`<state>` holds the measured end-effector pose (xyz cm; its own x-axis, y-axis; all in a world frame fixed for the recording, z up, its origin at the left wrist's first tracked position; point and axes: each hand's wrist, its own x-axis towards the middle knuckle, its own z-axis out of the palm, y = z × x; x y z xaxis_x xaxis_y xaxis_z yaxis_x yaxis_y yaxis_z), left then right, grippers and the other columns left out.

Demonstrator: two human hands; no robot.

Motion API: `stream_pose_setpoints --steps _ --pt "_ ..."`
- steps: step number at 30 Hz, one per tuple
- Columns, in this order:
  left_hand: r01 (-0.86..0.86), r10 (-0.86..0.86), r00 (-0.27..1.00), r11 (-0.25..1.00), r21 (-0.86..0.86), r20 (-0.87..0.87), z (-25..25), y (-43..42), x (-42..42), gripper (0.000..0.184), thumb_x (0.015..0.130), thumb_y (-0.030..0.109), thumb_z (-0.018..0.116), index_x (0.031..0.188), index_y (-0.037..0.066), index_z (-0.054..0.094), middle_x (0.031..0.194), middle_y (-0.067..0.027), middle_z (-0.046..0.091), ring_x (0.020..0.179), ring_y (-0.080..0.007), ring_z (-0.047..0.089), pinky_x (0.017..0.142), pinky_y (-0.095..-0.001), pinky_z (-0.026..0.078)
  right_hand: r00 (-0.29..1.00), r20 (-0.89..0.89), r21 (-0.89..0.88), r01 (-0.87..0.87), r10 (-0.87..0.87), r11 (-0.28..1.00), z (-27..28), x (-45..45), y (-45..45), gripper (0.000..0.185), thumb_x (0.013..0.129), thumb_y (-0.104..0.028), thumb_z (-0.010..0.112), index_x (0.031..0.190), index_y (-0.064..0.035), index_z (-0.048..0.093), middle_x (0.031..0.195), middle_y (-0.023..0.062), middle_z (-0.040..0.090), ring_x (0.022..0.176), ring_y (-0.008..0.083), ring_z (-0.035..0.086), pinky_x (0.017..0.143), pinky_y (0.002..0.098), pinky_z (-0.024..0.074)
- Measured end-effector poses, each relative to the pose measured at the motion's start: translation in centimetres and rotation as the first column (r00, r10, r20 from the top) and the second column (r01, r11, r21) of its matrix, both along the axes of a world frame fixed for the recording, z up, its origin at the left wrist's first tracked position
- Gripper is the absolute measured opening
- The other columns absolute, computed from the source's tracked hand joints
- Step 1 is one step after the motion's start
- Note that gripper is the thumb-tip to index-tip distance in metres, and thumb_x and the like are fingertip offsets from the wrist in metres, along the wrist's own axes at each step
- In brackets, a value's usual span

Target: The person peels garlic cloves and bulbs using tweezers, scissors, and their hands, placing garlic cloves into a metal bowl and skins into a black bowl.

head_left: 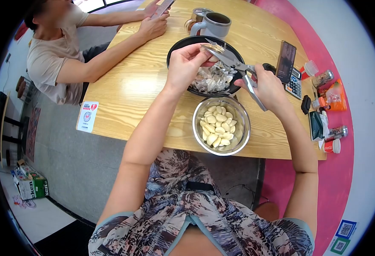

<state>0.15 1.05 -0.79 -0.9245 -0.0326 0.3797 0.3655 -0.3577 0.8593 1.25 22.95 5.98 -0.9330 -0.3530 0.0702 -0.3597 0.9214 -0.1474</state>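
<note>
Clothing (183, 213): filling six o'clock
Right grip (269, 87): holding scissors (240, 66), pointing ten o'clock
Left grip (184, 68): pinching garlic (215, 48) at blades (226, 58)

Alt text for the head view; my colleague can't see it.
Left hand pinches a small piece by scissors in the right hand, over a black dish of peelings; nearer, a metal bowl of peeled garlic. At left, someone holds a phone.

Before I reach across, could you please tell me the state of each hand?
Left hand: closed, pinching a piece of garlic.
Right hand: closed, holding scissors by the handles.
</note>
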Motion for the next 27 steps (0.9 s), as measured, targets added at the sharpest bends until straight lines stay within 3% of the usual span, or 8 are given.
stream_pose_setpoints --steps 8,10,13,20,22,27 --pt "0.059 -0.059 0.997 0.998 0.001 0.055 0.5 -0.3 0.1 0.020 0.092 0.011 0.059 0.102 -0.004 0.066 0.094 -0.0105 0.068 0.082 -0.0153 0.067 0.076 -0.0259 0.056 0.994 -0.096 -0.010 -0.049 0.048 0.999 -0.6 -0.7 0.6 0.072 0.075 -0.065 0.064 0.086 0.0058 0.054 0.073 0.0202 0.064 0.071 0.0377 0.065 0.066 0.0429 0.0516" --pt "0.072 -0.072 0.996 0.997 -0.003 0.059 0.4 -0.4 0.0 0.020 0.092 0.011 0.059 0.103 -0.004 0.066 0.094 -0.0111 0.068 0.083 -0.0160 0.067 0.077 -0.0266 0.056 1.000 0.019 -0.018 0.024 -0.024 1.000 -0.3 -0.7 0.5 0.062 0.075 -0.052 0.071 0.093 0.0033 0.051 0.083 0.0206 0.064 0.086 0.0368 0.062 0.070 0.0434 0.0483" --pt "0.095 -0.095 0.993 0.995 -0.001 0.064 0.5 -0.1 0.2 0.022 0.091 0.011 0.059 0.106 -0.005 0.064 0.096 -0.0122 0.068 0.083 -0.0171 0.068 0.078 -0.0279 0.057 0.998 -0.045 -0.051 -0.056 0.054 0.997 -0.5 -0.7 0.6 0.076 0.071 -0.063 0.069 0.095 0.0074 0.053 0.087 0.0237 0.065 0.084 0.0372 0.065 0.074 0.0421 0.0507" --pt "0.120 -0.119 0.991 0.993 -0.007 0.067 0.9 -0.1 0.6 0.024 0.091 0.008 0.058 0.110 -0.006 0.062 0.097 -0.0136 0.067 0.085 -0.0189 0.068 0.079 -0.0293 0.057 0.996 0.016 -0.036 -0.090 0.090 0.995 0.3 -0.5 -0.1 0.082 0.071 -0.064 0.069 0.102 0.0096 0.050 0.095 0.0257 0.064 0.090 0.0376 0.064 0.077 0.0421 0.0499" --pt "0.129 -0.128 0.990 0.992 -0.006 0.063 0.9 -0.1 0.6 0.023 0.091 0.009 0.058 0.109 -0.006 0.062 0.097 -0.0134 0.068 0.085 -0.0191 0.068 0.079 -0.0293 0.057 0.998 0.053 -0.036 -0.030 0.032 0.999 0.5 -0.4 -0.3 0.065 0.075 -0.054 0.071 0.094 0.0042 0.047 0.089 0.0241 0.063 0.085 0.0381 0.063 0.073 0.0434 0.0483" --pt "0.156 -0.156 0.985 0.988 -0.001 0.073 0.5 -0.2 0.4 0.022 0.091 0.011 0.059 0.106 -0.004 0.064 0.097 -0.0130 0.068 0.085 -0.0194 0.068 0.079 -0.0296 0.057 0.999 0.019 -0.058 -0.035 0.036 0.998 -0.1 -0.8 0.1 0.057 0.079 -0.048 0.070 0.088 0.0028 0.047 0.080 0.0227 0.063 0.079 0.0382 0.063 0.069 0.0441 0.0475"
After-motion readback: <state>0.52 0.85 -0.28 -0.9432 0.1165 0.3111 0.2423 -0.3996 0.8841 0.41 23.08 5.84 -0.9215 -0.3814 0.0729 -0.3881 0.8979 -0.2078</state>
